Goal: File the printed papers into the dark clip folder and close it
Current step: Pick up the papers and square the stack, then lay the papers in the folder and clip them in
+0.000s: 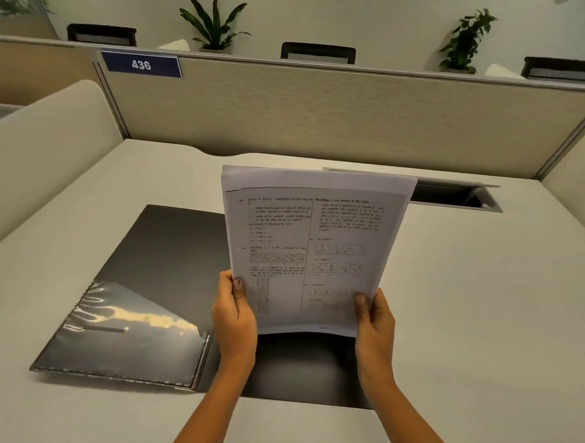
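Note:
The dark clip folder (159, 252) lies open and flat on the desk, with a shiny clear pocket (129, 329) on its left flap. Above the folder's right half I hold a stack of printed papers (315, 240) upright, tilted back, the print facing me. My left hand (235, 319) grips the stack's lower left edge. My right hand (374, 318) grips its lower right corner. The papers hide most of the folder's right half, so I cannot see a clip.
The pale desk (469, 298) is walled by beige partitions (313, 108) at the back and both sides. A cable tray with a raised lid (456, 195) sits behind the papers on the right. A blue "436" sign (141, 64) hangs on the back partition.

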`<action>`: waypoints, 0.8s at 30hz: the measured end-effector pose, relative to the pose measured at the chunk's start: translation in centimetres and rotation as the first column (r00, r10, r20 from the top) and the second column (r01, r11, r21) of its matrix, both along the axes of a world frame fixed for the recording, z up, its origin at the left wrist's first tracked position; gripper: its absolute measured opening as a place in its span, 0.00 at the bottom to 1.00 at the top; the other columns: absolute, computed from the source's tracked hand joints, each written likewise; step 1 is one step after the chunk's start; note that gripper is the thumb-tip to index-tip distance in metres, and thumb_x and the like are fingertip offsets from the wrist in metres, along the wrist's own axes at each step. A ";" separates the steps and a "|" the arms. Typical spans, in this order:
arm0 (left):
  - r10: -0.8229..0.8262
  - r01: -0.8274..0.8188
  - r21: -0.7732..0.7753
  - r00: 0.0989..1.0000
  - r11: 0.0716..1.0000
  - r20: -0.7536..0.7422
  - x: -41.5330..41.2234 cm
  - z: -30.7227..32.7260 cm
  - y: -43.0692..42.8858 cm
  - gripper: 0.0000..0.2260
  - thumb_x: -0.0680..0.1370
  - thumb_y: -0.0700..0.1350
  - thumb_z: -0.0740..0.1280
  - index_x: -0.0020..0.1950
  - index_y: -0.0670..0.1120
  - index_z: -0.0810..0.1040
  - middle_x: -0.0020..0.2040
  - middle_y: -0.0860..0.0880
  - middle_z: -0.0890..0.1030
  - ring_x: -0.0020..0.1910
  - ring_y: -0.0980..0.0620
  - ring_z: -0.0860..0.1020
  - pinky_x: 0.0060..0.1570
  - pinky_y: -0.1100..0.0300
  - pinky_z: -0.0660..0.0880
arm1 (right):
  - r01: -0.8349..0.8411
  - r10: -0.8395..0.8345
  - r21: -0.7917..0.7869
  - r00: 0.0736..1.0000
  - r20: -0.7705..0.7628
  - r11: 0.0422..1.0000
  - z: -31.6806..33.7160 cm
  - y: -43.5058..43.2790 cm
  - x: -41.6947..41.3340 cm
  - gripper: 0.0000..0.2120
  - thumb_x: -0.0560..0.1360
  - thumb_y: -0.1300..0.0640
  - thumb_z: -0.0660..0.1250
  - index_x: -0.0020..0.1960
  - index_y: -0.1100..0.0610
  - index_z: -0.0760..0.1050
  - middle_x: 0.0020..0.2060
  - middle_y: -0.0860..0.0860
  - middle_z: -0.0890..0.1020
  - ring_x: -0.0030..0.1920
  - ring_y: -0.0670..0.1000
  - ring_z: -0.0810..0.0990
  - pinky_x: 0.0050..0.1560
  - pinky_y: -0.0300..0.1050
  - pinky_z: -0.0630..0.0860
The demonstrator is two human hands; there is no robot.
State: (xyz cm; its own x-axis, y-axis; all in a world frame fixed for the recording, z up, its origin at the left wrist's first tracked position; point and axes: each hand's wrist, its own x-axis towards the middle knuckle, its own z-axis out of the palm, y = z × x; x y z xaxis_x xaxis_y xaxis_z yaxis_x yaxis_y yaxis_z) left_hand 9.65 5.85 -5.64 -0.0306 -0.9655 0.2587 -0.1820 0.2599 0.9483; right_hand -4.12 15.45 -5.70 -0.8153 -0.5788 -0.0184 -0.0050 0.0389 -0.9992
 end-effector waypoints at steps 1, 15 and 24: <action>0.012 -0.012 0.013 1.000 1.000 0.007 0.0 -0.4 0.1 0.06 0.81 0.45 0.53 0.50 0.49 0.69 0.46 0.59 0.77 0.45 0.59 0.76 0.32 0.69 0.75 | -0.002 0.002 0.013 1.000 -0.003 1.000 -0.2 0.0 0.1 0.06 0.79 0.53 0.57 0.49 0.45 0.72 0.49 0.41 0.80 0.51 0.51 0.78 0.50 0.40 0.78; -0.105 0.079 0.205 0.987 0.976 0.121 0.9 -0.4 -3.4 0.08 0.78 0.49 0.62 0.54 0.51 0.78 0.47 0.56 0.82 0.43 0.58 0.81 0.37 0.68 0.77 | -0.049 0.067 0.243 0.996 -0.064 0.969 -1.1 1.6 -3.5 0.06 0.77 0.51 0.63 0.51 0.51 0.76 0.48 0.48 0.83 0.45 0.50 0.83 0.42 0.44 0.81; -0.011 -0.031 0.126 0.948 0.992 0.319 4.0 -3.2 -3.8 0.10 0.78 0.45 0.62 0.59 0.48 0.77 0.54 0.52 0.79 0.51 0.56 0.75 0.51 0.63 0.71 | -0.094 0.087 0.408 0.996 0.035 0.908 -2.3 2.0 -5.8 0.04 0.77 0.54 0.65 0.49 0.50 0.78 0.47 0.50 0.85 0.45 0.54 0.84 0.51 0.56 0.80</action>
State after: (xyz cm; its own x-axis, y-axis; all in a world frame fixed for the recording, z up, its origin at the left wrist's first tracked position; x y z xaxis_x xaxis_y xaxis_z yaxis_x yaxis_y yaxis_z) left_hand 13.64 2.04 -8.89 -0.0810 -0.9905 0.1116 -0.4818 0.1369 0.8655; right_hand -9.97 17.41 -8.00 -0.7574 -0.5890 -0.2818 -0.0118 0.4439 -0.8960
